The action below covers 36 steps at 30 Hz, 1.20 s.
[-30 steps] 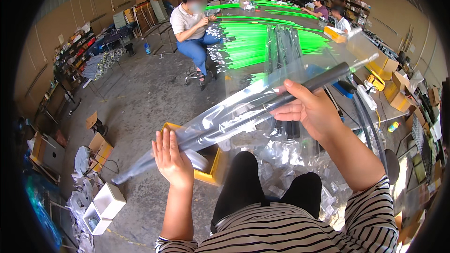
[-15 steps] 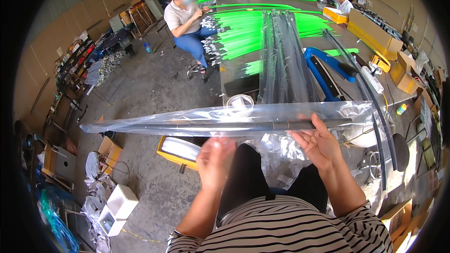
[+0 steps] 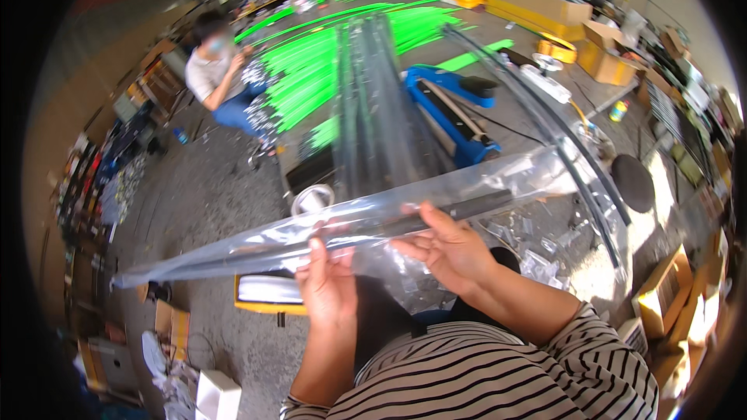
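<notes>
A long clear plastic sleeve (image 3: 210, 258) with a dark rod (image 3: 478, 205) inside stretches across in front of me, its right end higher than its left. My left hand (image 3: 327, 286) is closed on the sleeved rod near the middle, thumb in front and fingers behind. Just to its right, my right hand (image 3: 453, 258) also grips the rod through the film, thumb on top. The rod stops short of the sleeve's right end, where the film lies loose. Beyond the sleeve, a pile of similar sleeved rods (image 3: 372, 93) lies lengthwise on the table.
A blue sealer-like device (image 3: 467, 149) stands right of the pile. Bright green rods (image 3: 299, 97) cover the table's far left, beside a seated co-worker (image 3: 218, 82). Two long sleeved rods (image 3: 537, 113) overhang the table's right side near a dark round seat (image 3: 632, 183). A yellow box (image 3: 272, 307) sits below left.
My view has turned to the right. My left hand, blurred below the sleeve before, now grips it. The sleeve has tilted, left end down, and my right hand is nearer the left.
</notes>
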Each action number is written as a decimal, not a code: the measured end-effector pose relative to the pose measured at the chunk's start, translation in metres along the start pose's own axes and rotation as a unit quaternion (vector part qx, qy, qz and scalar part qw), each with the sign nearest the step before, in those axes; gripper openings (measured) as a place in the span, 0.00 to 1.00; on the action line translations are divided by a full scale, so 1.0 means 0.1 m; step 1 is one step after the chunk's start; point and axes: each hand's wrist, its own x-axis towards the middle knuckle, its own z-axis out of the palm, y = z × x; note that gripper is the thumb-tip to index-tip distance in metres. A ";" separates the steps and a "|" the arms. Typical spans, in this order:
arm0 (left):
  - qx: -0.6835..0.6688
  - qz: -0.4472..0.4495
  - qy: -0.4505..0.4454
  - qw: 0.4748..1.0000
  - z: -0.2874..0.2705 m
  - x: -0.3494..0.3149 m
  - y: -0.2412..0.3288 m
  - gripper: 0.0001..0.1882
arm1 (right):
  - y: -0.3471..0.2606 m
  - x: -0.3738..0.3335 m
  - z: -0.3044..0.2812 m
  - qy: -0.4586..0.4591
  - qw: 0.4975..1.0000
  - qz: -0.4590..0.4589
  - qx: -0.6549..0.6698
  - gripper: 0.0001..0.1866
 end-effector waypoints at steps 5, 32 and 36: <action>0.020 -0.011 0.046 0.999 -0.09 0.08 0.02 0.15 | -0.24 0.02 -0.10 0.066 0.998 -0.018 -0.011 0.16; 0.110 -0.010 0.146 0.983 0.32 0.98 -0.24 0.14 | -1.81 1.44 -1.31 0.238 0.752 -0.146 -0.597 0.19; 0.115 -0.003 0.162 0.980 0.33 1.05 -0.30 0.15 | -1.84 1.52 -1.28 0.276 0.674 -0.155 -0.667 0.17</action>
